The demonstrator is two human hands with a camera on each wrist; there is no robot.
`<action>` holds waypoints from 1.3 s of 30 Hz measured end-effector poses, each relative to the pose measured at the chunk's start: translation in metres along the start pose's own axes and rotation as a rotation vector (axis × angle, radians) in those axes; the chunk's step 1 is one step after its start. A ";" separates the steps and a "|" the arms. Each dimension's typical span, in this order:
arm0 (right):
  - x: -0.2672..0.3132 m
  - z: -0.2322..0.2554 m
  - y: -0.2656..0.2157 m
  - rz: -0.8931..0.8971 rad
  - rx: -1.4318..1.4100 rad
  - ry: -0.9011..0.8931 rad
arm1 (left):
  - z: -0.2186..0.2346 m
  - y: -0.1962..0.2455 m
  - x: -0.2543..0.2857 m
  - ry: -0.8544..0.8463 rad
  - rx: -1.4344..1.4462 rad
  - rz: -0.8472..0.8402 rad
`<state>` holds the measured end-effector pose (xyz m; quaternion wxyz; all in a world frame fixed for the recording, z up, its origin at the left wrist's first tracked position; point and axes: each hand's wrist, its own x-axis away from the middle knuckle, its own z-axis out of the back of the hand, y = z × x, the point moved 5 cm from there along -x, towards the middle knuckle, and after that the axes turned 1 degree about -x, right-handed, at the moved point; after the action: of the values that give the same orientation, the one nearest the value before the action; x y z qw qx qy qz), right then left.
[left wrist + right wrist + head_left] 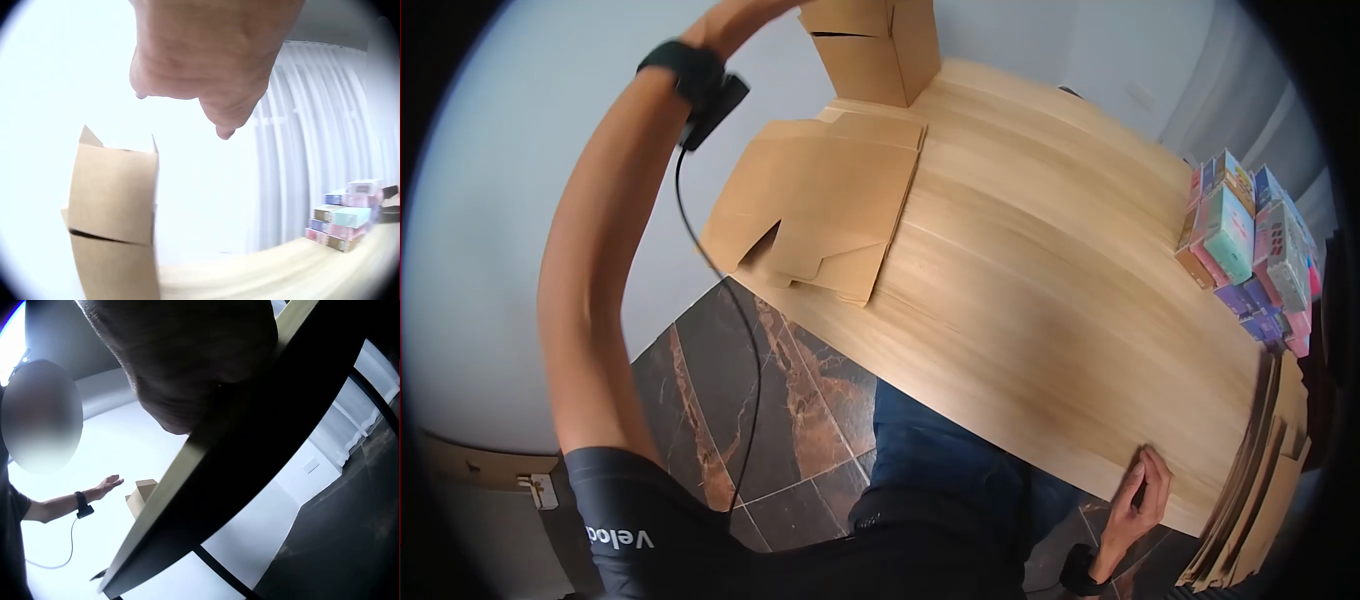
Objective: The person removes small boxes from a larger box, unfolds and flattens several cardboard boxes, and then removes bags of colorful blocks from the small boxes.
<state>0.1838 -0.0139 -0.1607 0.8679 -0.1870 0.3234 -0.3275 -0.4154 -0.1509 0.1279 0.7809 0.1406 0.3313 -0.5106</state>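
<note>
My left hand [206, 56] is raised beside the back left corner of the table and holds nothing; the right wrist view shows its fingers [111, 481] stretched out. Near it stands a tall brown cardboard box [865, 60], with a dark slit across one side and flaps sticking up at its top [112, 194]. A flattened cardboard box [820, 190] lies on the table's left end, in front of the standing one. My right hand [1142, 495] rests on the table's front edge, its fingers loosely bent and nothing in them.
Small colourful boxes [1230, 235] are piled at the right end of the wooden table [1020, 270]. Several folded cardboard sheets [1250, 490] stand close together at the right edge. A black cable [757, 380] hangs from my left wrist. A pale wall backs the left side.
</note>
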 end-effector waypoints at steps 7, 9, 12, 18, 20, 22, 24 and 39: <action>0.001 -0.002 0.000 0.021 0.083 0.105 | -0.066 0.000 -0.027 -0.291 -0.058 0.182; 0.000 -0.004 -0.001 0.033 0.088 0.119 | -0.076 -0.012 -0.037 -0.095 -0.274 0.125; 0.000 -0.005 -0.004 0.052 0.093 0.130 | -0.081 -0.028 -0.042 0.092 -0.013 0.349; -0.002 -0.006 -0.009 0.054 0.094 0.158 | -0.088 -0.070 -0.057 0.154 -0.161 0.169; -0.003 -0.005 -0.009 0.042 0.091 0.142 | -0.073 -0.049 -0.057 0.087 -0.236 0.278; -0.004 -0.001 -0.010 0.038 0.079 0.155 | -0.051 -0.030 -0.055 0.078 -0.220 0.344; -0.004 0.001 -0.012 0.034 0.066 0.159 | -0.023 -0.019 -0.054 0.166 -0.201 0.368; -0.040 0.033 -0.064 -0.027 -1.003 0.226 | 0.100 0.333 0.143 0.357 0.404 -0.618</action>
<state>0.1546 -0.0280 -0.0848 0.6269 -0.5480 0.5299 -0.1612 -0.0448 -0.1617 0.0678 0.4777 0.2714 0.3811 -0.7436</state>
